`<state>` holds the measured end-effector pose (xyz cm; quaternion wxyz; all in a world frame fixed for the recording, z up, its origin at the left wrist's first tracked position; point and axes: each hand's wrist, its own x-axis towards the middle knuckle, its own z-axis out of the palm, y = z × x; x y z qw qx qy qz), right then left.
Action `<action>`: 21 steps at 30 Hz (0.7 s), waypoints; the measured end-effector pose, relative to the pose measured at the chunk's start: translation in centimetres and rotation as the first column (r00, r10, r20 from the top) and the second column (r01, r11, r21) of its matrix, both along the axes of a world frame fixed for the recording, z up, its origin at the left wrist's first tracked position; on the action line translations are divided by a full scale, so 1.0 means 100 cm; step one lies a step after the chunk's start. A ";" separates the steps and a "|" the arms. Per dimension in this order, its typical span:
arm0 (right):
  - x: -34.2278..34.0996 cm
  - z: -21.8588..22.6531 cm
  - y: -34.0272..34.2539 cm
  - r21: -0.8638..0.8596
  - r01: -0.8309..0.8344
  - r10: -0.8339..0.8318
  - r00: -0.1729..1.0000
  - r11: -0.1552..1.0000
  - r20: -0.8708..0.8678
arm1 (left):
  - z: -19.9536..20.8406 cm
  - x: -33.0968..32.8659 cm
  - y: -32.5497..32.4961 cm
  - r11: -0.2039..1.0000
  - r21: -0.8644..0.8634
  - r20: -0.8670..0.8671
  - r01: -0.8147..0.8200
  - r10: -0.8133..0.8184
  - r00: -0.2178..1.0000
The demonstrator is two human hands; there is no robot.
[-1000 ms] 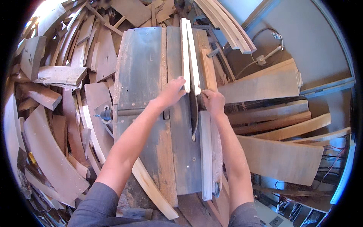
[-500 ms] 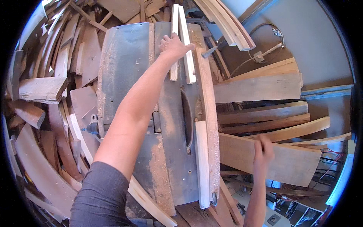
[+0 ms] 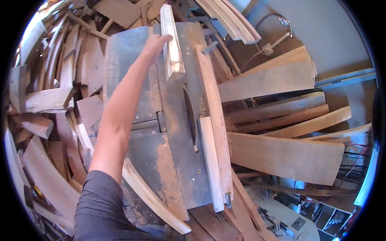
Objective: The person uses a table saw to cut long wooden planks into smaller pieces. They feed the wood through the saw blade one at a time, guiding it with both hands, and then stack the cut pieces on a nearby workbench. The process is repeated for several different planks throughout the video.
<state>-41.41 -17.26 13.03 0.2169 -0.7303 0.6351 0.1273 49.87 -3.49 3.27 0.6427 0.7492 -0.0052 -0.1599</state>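
My left hand (image 3: 156, 43), at the end of an outstretched arm, is closed round the pale wood strips (image 3: 170, 44). The strips lie pressed side by side over the far part of the metal saw table (image 3: 128, 48). A thin saw blade (image 3: 189, 116) stands up through the slot, nearer to me than the strips' ends. To its right runs a long wooden fence (image 3: 214, 108) dusted with sawdust. Another pale strip (image 3: 211, 164) rests against the fence's left side at the near end. My right hand is out of the picture.
Stacked boards (image 3: 285, 156) jut out to the right. Scrap wood (image 3: 52, 160) is heaped on the left. A curved offcut (image 3: 155, 197) lies across the table's near edge. More long strips (image 3: 229, 20) lean at the far right, beside a wall cable (image 3: 267, 49).
Two strips that lay apart on the table are now together in my left hand, lifted and shifted left. My right hand has dropped out of view. The whole view has shifted slightly.
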 end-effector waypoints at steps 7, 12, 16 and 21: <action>0.109 -0.023 0.056 -0.034 -0.123 0.121 0.815 0.992 0.567 | 0.102 -0.244 0.091 0.859 -0.511 -0.042 -0.013 -0.010 0.999; 0.178 0.047 0.109 -0.274 -0.461 0.499 0.490 0.844 0.715 | 0.097 -0.423 0.135 0.605 -0.793 -0.249 -0.070 -0.217 0.944; 0.161 0.070 0.154 -0.473 -0.660 0.776 0.281 0.584 0.565 | 0.094 -0.563 0.138 0.674 -0.710 -0.336 -0.203 -0.072 0.939; 0.068 0.048 0.194 -0.398 -0.695 0.781 0.398 0.600 0.481 | 0.087 -0.681 0.148 0.625 -0.737 -0.422 -0.257 -0.129 0.897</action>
